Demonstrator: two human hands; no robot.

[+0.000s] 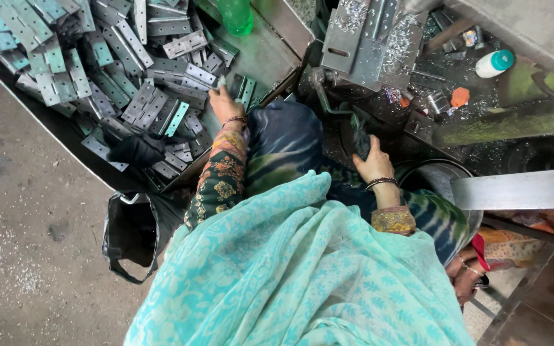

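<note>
The left hand [226, 102], in the upper middle of the frame, reaches into a heap of flat steel hinges [129, 64] that fills the upper left; its fingers close on one grey hinge leaf [220, 83] at the heap's edge. The hinges are dull, perforated with screw holes, some tinted blue-green, and lie piled in a shallow sheet-metal tray [270, 54]. A black cloth [137, 148] rests among them. The right hand [373, 163], right of centre, curls its fingers around a dark lever handle [360, 142] of a grimy machine [367, 45] strewn with bright metal shavings. A green plastic bottle [235, 16] stands at the top edge, a white bottle with teal cap [494, 63] at upper right. A black bag [133, 234] sits on the rough concrete floor [27, 224] at lower left
</note>
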